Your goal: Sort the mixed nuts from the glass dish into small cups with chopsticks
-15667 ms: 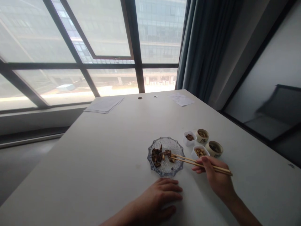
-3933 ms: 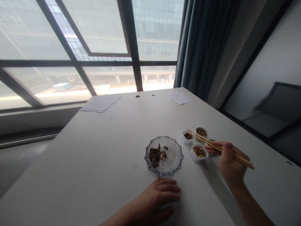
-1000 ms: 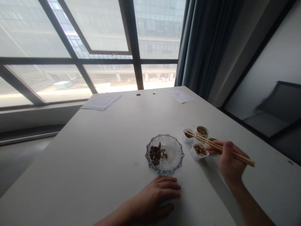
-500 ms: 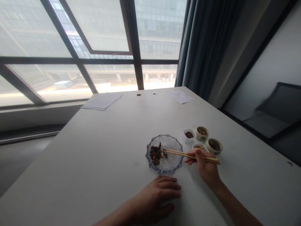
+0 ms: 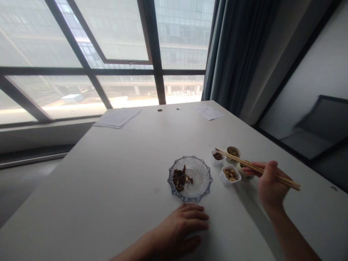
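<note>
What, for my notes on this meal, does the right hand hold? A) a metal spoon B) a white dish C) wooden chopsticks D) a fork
C. The right hand pinches wooden chopsticks between its fingers, and they slant across toward the far side of the table.

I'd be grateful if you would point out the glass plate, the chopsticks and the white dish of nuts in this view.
Glass plate [image 5: 204,192]: head view, on its scalloped rim, lower right.
Chopsticks [image 5: 233,157]: head view, on the bare stretch near the tips.
White dish of nuts [image 5: 228,183]: head view, on its front wall.
</note>
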Tool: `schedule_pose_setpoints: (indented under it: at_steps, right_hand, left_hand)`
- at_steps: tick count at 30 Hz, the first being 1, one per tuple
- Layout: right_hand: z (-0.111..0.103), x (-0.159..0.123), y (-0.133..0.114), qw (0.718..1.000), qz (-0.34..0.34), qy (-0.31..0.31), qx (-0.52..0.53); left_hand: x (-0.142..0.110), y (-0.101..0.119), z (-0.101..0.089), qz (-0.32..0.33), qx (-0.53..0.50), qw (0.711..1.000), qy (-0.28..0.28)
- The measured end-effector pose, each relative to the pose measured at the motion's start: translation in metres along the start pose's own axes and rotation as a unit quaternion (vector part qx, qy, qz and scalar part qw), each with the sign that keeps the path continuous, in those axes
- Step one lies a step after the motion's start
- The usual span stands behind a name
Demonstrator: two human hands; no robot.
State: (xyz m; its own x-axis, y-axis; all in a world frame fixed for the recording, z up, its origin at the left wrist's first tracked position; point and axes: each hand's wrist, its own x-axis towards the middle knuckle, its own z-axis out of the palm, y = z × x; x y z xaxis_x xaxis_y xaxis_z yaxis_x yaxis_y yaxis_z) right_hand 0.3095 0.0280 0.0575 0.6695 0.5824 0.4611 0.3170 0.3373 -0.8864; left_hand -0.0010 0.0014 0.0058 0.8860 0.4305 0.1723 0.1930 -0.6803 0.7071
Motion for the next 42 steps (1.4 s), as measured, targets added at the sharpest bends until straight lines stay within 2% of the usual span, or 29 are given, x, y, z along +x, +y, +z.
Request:
schedule_pose_setpoints:
  at_steps: [4,10,13,16,20,22,29,32,36,38,42]
  right_hand:
    - [-0.004,0.003,0.002,1.0,-0.008,0.004,-0.016]
    - [0.0,-0.007,-0.007,1.0,0.005,-0.019,0.022]
    - [0.005,-0.02,-0.007,0.992,0.052,-0.107,0.042]
    - [0.01,-0.038,-0.006,0.972,0.089,-0.21,0.054]
    - [0.015,-0.052,-0.004,0.954,0.097,-0.282,0.043]
    - [0.017,-0.054,-0.004,0.95,0.091,-0.296,0.039]
    - [0.022,-0.059,-0.009,0.966,0.102,-0.236,0.042]
    - [0.018,-0.05,-0.015,0.977,0.068,-0.199,0.031]
    - [0.005,-0.023,-0.016,0.997,-0.012,-0.076,-0.022]
    - [-0.001,-0.01,-0.013,0.998,-0.028,-0.034,-0.041]
    - [-0.006,-0.001,-0.005,0.999,-0.008,-0.046,-0.026]
  left_hand:
    - [0.0,0.0,0.0,-0.004,0.004,1.0,0.0]
    - [0.001,0.001,-0.001,-0.005,0.004,1.0,0.0]
    - [0.001,0.0,-0.001,-0.002,0.004,1.0,-0.001]
    - [0.001,0.0,0.0,-0.004,0.004,1.0,-0.001]
    - [0.0,0.0,0.001,-0.006,0.004,1.0,0.002]
    - [0.0,0.0,0.0,-0.005,0.004,1.0,0.002]
    - [0.002,0.002,-0.002,-0.01,0.003,1.0,-0.003]
    - [0.002,0.002,-0.002,-0.004,0.0,1.0,0.0]
    - [0.002,0.003,-0.002,-0.002,0.001,1.0,0.0]
    - [0.002,0.003,-0.002,-0.004,0.002,1.0,-0.001]
    - [0.002,0.003,-0.003,-0.003,0.003,1.0,0.002]
